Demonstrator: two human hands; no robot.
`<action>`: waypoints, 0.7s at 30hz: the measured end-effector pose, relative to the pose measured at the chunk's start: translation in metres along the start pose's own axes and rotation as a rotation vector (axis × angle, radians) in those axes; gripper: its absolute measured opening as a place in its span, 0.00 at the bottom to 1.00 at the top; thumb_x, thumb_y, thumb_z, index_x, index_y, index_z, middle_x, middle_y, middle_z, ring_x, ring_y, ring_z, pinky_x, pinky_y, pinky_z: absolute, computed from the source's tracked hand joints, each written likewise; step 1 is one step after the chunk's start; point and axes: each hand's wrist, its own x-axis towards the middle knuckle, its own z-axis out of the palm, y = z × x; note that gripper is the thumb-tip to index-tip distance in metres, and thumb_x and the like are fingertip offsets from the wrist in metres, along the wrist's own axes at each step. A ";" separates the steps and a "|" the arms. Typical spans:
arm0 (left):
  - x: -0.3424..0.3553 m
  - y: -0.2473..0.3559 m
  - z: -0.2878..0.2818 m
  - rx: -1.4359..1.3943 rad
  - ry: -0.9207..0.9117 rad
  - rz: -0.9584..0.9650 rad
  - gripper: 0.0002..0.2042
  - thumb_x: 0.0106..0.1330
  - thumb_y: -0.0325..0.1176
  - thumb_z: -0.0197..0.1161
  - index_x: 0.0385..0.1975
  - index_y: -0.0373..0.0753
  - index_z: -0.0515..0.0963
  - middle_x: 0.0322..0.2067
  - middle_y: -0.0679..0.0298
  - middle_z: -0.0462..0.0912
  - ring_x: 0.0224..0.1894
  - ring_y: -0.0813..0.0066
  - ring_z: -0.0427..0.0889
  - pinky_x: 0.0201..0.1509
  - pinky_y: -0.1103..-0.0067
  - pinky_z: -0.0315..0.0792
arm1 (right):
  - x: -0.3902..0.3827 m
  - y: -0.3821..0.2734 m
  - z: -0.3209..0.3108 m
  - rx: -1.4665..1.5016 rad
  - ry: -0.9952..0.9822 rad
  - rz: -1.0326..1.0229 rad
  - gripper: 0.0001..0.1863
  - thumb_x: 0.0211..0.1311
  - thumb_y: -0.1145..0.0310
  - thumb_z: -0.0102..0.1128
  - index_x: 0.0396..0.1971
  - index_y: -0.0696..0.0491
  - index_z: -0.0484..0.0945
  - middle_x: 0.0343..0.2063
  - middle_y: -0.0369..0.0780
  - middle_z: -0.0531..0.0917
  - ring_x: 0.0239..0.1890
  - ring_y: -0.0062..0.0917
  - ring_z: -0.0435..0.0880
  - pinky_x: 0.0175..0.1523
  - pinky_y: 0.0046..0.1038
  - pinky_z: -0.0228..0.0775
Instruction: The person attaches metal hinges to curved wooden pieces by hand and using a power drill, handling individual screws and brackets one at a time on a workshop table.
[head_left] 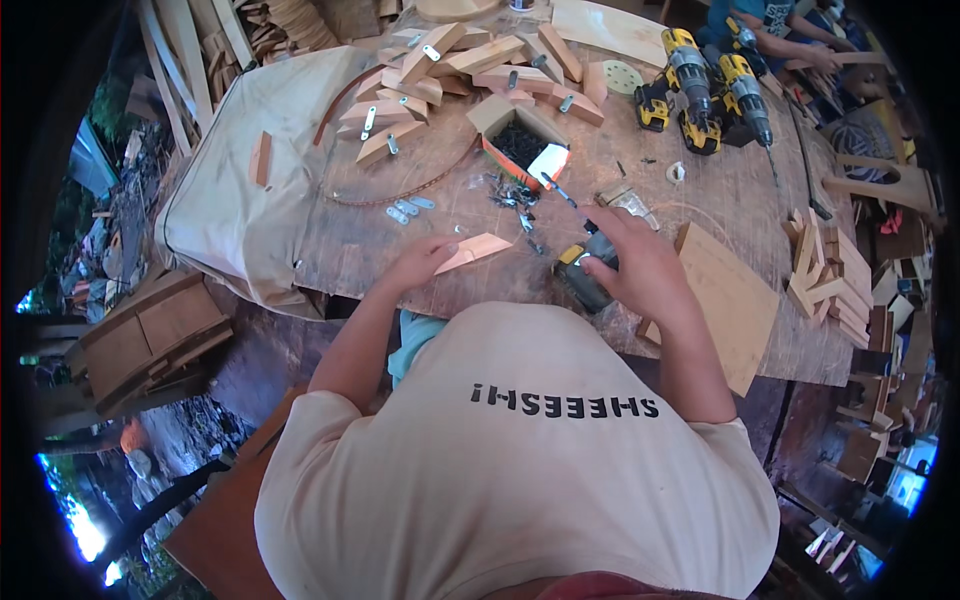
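My left hand [422, 264] is closed on the near end of a short wooden block [474, 253] with a slanted end, at the table's front edge. Beside it, my right hand [636, 262] grips a yellow and black cordless drill [585, 272], whose long bit slants up and left towards an open cardboard box [492, 116] of dark screws. Some fingers of that hand are hidden. Loose screws [516, 197] lie in front of the box. Left of them are several small metal plates [408, 210]. Behind, wooden blocks [490, 55] are piled, some with a metal plate attached.
Two cordless drills [690, 85] stand at the back right, near a small tape roll [676, 172]. A flat board [730, 295] overhangs the front edge. Stacked wood pieces [835, 280] lie at the right. Another person's hands [822, 58] show at the upper right.
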 end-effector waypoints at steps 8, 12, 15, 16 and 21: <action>0.041 -0.019 -0.022 0.551 0.387 0.016 0.13 0.59 0.41 0.62 0.38 0.40 0.80 0.34 0.54 0.80 0.42 0.53 0.78 0.46 0.64 0.72 | 0.001 0.005 0.005 0.025 0.105 -0.079 0.29 0.50 0.65 0.67 0.55 0.46 0.69 0.46 0.42 0.77 0.50 0.38 0.76 0.50 0.38 0.71; 0.055 -0.013 -0.046 0.621 0.417 -0.068 0.13 0.58 0.43 0.63 0.36 0.42 0.80 0.37 0.56 0.80 0.45 0.56 0.78 0.47 0.65 0.72 | -0.001 0.001 0.004 0.027 0.096 -0.023 0.29 0.50 0.65 0.67 0.55 0.46 0.70 0.45 0.41 0.77 0.49 0.38 0.76 0.50 0.38 0.71; 0.068 -0.013 -0.057 0.764 0.283 -0.049 0.14 0.59 0.45 0.62 0.37 0.42 0.80 0.40 0.59 0.79 0.47 0.59 0.77 0.48 0.66 0.72 | 0.002 0.003 0.002 0.029 0.083 -0.016 0.29 0.51 0.65 0.66 0.55 0.46 0.70 0.45 0.40 0.77 0.49 0.37 0.77 0.49 0.38 0.71; 0.070 -0.017 -0.061 0.788 0.228 -0.005 0.13 0.59 0.44 0.62 0.38 0.43 0.80 0.41 0.59 0.79 0.48 0.59 0.77 0.49 0.66 0.72 | 0.002 0.002 0.002 0.024 0.085 -0.022 0.29 0.51 0.65 0.66 0.55 0.46 0.70 0.45 0.40 0.77 0.49 0.37 0.77 0.49 0.38 0.71; 0.073 -0.031 -0.078 0.890 0.037 0.176 0.12 0.58 0.40 0.62 0.39 0.44 0.81 0.41 0.61 0.78 0.48 0.60 0.75 0.51 0.67 0.71 | 0.001 0.003 0.004 0.020 0.110 -0.032 0.29 0.51 0.65 0.66 0.55 0.46 0.70 0.46 0.41 0.77 0.50 0.37 0.76 0.49 0.38 0.71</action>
